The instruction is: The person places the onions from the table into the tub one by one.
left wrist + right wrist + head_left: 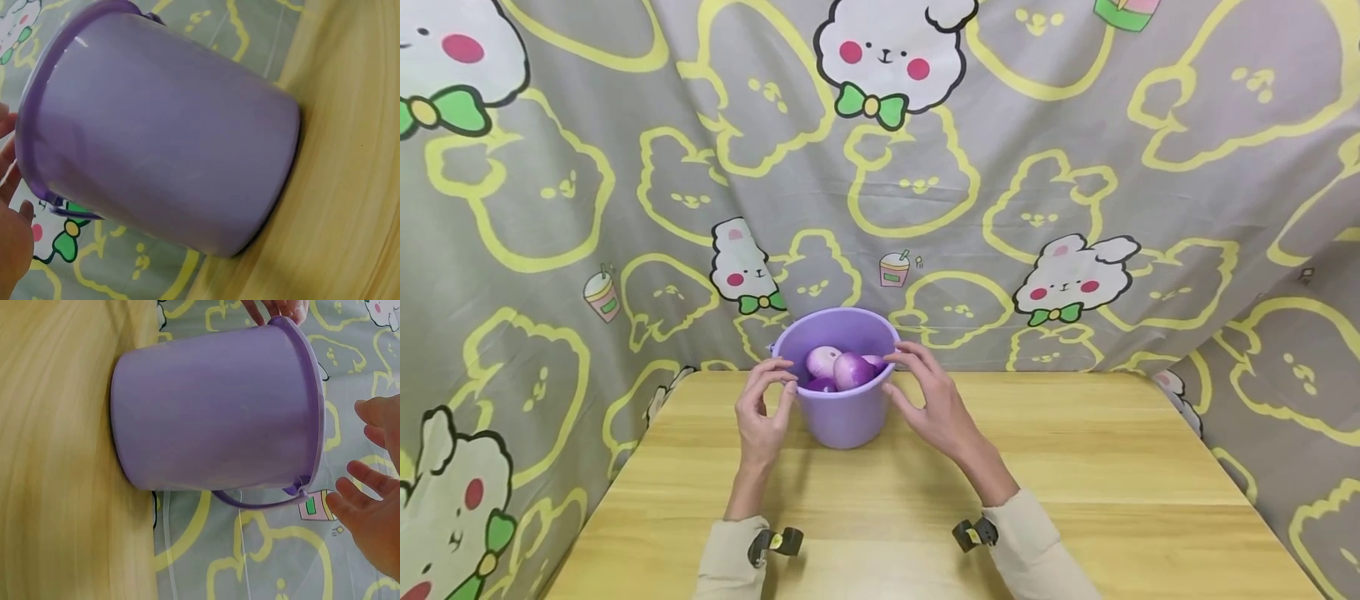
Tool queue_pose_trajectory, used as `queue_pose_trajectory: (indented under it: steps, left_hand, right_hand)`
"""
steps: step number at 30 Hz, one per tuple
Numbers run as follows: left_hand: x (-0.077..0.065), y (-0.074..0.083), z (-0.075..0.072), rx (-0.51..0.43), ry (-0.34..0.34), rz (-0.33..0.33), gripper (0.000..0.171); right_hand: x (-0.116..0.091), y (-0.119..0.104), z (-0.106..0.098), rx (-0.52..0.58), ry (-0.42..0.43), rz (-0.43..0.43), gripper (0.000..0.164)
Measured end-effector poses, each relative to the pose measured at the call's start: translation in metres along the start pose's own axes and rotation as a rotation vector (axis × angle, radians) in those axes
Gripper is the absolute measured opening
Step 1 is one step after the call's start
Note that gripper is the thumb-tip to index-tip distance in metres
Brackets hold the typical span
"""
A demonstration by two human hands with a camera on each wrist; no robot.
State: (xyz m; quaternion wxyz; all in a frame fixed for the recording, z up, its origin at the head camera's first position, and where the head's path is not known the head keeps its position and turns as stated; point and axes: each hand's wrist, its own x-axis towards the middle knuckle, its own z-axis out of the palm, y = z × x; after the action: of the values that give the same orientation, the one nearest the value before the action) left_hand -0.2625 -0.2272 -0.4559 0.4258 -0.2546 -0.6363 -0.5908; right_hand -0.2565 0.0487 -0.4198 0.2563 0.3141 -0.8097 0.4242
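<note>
A lilac plastic bucket (844, 419) stands upright on the wooden table, its thin handle (262, 504) hanging down on the far side. Several red onions lie inside, among them a shiny purple one (853, 372) and a paler one (823, 361). At the bucket's left side my left hand (763, 412) has its curved fingers right at the rim, thumb towards the front. My right hand (936, 408) is at the right side with fingers spread and gently bent; the right wrist view shows a gap between these fingers and the rim. Neither hand holds anything.
The light wooden table (1075, 467) reaches to both sides and in front of the bucket. Close behind it hangs a grey cartoon-print curtain (925, 250), which also runs along both sides. Each sleeve cuff carries a small black camera (775, 543).
</note>
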Motion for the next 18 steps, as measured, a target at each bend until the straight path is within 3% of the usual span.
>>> queue_pose_trajectory:
  steps: [18]
  left_hand:
    - [0.006, 0.01, -0.015, 0.083, 0.022, -0.017, 0.015]
  right_hand:
    - [-0.03, 0.019, -0.038, -0.064, 0.075, 0.043, 0.05]
